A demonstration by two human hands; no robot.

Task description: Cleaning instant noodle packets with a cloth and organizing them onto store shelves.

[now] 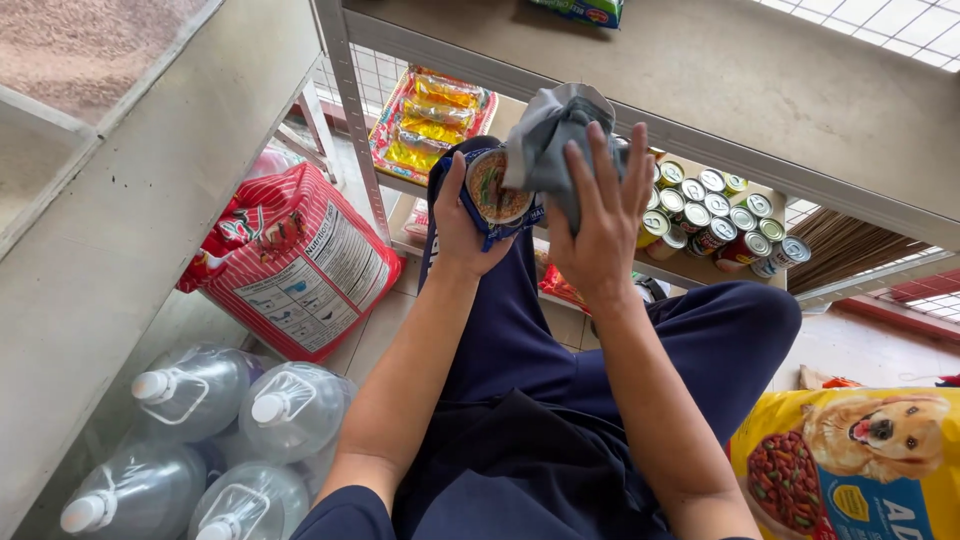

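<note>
My left hand (458, 228) grips a small blue package (492, 190) with a round picture of food on its face, held up in front of a metal shelf unit. My right hand (602, 215) presses a crumpled grey cloth (548, 135) against the upper right side of that package, fingers spread over the cloth. Both forearms reach up from my lap, over dark blue trousers (520, 400). Behind my hands, on a lower shelf, stand several tin cans (722, 215) with silver lids.
A red and white sack (300, 260) leans at the left. Several large clear water bottles (200, 440) with white caps stand at the lower left. A yellow dog-food bag (850, 460) sits at the lower right. Yellow and red packets (432, 120) lie on the shelf. A metal upright (352, 110) stands nearby.
</note>
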